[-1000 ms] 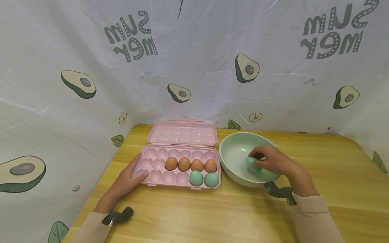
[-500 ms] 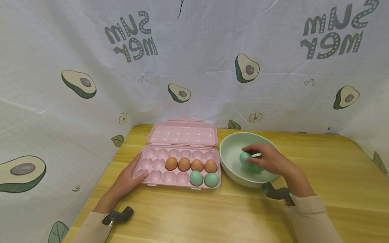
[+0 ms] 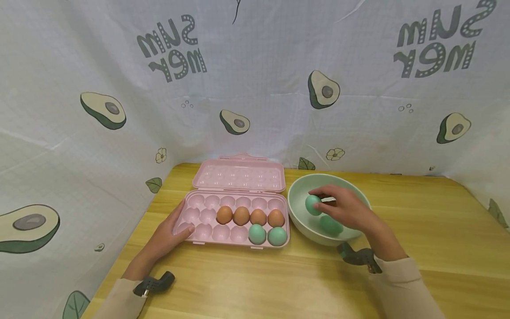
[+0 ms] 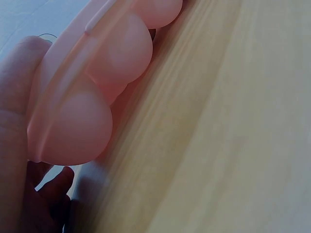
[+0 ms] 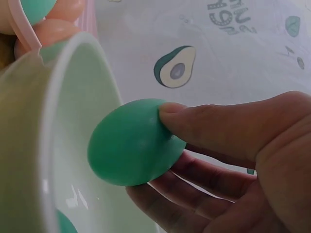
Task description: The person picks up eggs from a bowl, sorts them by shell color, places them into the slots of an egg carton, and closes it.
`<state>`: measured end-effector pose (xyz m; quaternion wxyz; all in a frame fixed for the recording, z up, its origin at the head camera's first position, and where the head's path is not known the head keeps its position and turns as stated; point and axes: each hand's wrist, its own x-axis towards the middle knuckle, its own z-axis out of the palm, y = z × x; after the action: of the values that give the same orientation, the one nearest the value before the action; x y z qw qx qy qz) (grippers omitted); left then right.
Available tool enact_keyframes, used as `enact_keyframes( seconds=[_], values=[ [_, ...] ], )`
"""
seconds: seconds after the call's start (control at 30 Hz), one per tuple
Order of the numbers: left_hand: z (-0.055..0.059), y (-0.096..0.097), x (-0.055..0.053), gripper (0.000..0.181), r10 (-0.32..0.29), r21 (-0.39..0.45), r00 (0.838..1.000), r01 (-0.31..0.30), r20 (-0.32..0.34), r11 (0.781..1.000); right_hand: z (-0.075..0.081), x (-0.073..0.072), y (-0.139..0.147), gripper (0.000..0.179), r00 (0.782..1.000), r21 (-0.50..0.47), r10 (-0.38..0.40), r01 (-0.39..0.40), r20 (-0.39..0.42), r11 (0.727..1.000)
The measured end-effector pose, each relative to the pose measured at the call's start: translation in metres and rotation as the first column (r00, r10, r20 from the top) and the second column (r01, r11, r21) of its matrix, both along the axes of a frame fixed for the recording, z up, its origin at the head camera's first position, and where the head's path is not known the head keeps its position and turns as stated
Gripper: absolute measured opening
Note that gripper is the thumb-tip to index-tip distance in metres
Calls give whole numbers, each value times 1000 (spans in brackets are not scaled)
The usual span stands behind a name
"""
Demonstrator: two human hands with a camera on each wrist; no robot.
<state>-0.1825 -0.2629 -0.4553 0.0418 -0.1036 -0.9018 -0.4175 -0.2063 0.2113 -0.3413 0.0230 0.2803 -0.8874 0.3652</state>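
Note:
A green egg (image 3: 313,205) is pinched between the thumb and fingers of my right hand (image 3: 347,207), over the inside of the pale green bowl (image 3: 299,191). In the right wrist view the egg (image 5: 126,145) is raised close to the bowl's rim (image 5: 46,126). Another green egg (image 3: 330,225) lies at the bottom of the bowl. My left hand (image 3: 166,234) grips the left end of the pink egg carton (image 3: 221,233), thumb over its front corner. Several brown eggs (image 3: 241,215) fill the right part of the carton's middle row. Two green eggs (image 3: 277,236) sit at the front right.
The carton's lid (image 3: 241,175) stands folded back behind it. Wooden table (image 3: 247,283) surrounds carton and bowl, with the bowl right beside the carton's right end. A printed cloth (image 3: 263,79) hangs along the table's back and left side.
My right hand has lifted the green egg from the bowl's bottom and moved it left and up, uncovering the other green egg. My left hand has stayed on the carton.

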Motion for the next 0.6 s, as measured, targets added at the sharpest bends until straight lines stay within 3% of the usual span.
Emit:
enact_keyframes(
  seconds=[0.6],
  values=[
    [-1, -1, 0, 88, -5, 5, 1000, 5, -11, 1000, -8, -2, -18, 31, 1000, -189, 14, -14, -2, 982]
  ],
)
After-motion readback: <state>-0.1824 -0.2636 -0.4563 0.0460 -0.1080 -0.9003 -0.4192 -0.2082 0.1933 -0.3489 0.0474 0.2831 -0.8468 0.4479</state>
